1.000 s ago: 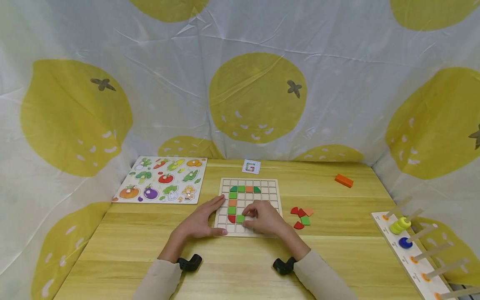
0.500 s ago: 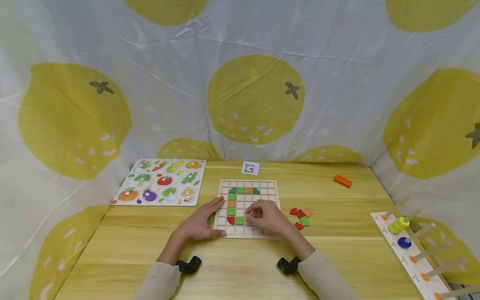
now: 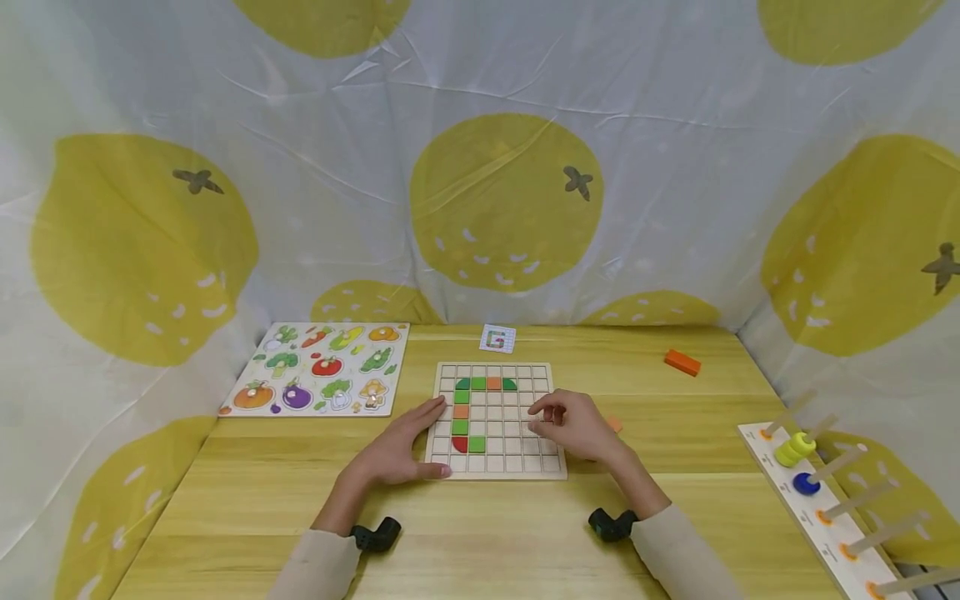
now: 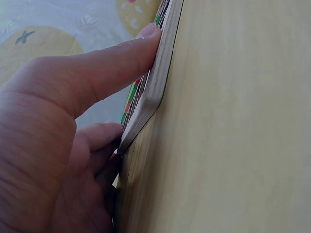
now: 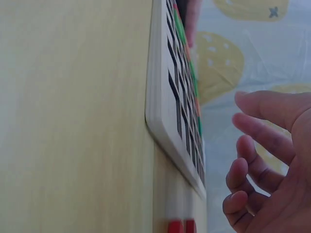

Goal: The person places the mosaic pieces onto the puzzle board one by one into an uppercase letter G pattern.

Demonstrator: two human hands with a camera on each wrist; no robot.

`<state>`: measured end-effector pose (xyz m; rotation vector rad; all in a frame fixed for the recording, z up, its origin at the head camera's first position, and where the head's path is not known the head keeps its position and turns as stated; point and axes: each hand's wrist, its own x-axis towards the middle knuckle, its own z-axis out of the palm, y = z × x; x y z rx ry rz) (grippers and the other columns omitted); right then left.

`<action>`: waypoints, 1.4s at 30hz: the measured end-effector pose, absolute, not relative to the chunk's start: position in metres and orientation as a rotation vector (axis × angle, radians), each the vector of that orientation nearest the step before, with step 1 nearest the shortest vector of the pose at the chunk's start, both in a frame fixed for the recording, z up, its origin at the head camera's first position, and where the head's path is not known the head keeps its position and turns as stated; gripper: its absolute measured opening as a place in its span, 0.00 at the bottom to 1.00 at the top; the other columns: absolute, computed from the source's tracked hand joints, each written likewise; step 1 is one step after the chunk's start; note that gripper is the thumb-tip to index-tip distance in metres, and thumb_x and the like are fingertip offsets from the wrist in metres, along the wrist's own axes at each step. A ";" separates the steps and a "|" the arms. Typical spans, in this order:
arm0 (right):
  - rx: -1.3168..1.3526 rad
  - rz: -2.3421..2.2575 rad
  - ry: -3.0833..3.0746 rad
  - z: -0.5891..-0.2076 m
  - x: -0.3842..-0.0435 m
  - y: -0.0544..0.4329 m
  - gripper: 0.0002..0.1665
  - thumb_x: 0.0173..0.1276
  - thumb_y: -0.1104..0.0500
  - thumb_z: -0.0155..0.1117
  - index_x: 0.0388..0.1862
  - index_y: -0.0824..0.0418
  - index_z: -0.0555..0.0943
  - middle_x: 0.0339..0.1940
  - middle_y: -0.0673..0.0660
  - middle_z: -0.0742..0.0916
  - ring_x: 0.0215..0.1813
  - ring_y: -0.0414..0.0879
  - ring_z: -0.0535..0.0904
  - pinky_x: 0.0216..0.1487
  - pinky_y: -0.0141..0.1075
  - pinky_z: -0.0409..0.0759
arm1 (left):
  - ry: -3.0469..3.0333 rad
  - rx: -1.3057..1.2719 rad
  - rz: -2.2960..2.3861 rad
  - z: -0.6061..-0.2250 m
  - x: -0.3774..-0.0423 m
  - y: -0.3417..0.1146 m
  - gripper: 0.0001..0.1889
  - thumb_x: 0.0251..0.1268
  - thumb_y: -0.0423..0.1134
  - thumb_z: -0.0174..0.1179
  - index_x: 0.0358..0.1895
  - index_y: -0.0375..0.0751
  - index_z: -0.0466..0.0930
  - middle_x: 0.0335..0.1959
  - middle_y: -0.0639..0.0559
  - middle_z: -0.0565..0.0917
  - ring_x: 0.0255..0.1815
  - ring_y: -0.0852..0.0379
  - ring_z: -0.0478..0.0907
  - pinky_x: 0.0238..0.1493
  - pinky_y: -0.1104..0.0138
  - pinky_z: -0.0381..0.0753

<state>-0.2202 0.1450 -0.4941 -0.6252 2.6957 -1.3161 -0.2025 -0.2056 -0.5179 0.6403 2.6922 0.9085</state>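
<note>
A wooden grid board [image 3: 525, 458] lies on the table, bearing coloured tiles in a C-like outline. At its lower left, a red quarter-circle tile [image 3: 460, 445] adjoins a green square tile [image 3: 476, 445]; dark green corners, green squares and orange squares form the rest. My left hand [image 3: 397, 446] rests at the board's left side, thumb [image 4: 143, 41] on the front edge and fingers along the left edge. Above the board's right part hovers my right hand [image 3: 576, 423], fingers loosely bent and nothing between them. It mostly hides the loose tiles, of which an orange one [image 3: 615, 424] peeks out.
Behind the board lies a small pattern card [image 3: 497, 338]. A vegetable peg puzzle [image 3: 315, 367] is at the back left, an orange block [image 3: 682, 362] at the back right. A pegged counting stand [image 3: 813, 504] with rings stands along the right. Red tiles [image 5: 176, 226] show beside the board.
My right hand has drawn away from the green tile toward the right, now covering most of the loose tiles. My left hand keeps its place on the board. The head view has shifted slightly.
</note>
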 end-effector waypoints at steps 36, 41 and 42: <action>-0.561 -1.202 2.743 -0.514 -0.221 0.280 0.18 0.69 0.56 0.73 0.57 0.55 0.87 0.45 0.52 0.86 0.43 0.43 0.75 0.44 0.31 0.76 | 2.694 0.629 0.887 -0.517 -0.204 -0.205 0.58 0.51 0.65 0.74 0.84 0.53 0.53 0.86 0.53 0.52 0.85 0.41 0.50 0.80 0.39 0.56; -0.651 -1.215 2.685 -0.514 -0.219 0.284 0.21 0.69 0.59 0.73 0.60 0.59 0.85 0.45 0.55 0.84 0.43 0.46 0.73 0.43 0.33 0.73 | 2.695 0.624 0.880 -0.518 -0.203 -0.205 0.59 0.51 0.65 0.74 0.84 0.53 0.53 0.86 0.53 0.52 0.85 0.41 0.50 0.80 0.39 0.57; -0.660 -1.211 2.677 -0.514 -0.218 0.285 0.22 0.69 0.59 0.72 0.61 0.59 0.84 0.44 0.55 0.84 0.43 0.47 0.72 0.43 0.33 0.73 | 2.695 0.623 0.879 -0.518 -0.203 -0.205 0.59 0.51 0.66 0.74 0.84 0.53 0.53 0.86 0.53 0.52 0.85 0.41 0.51 0.79 0.39 0.57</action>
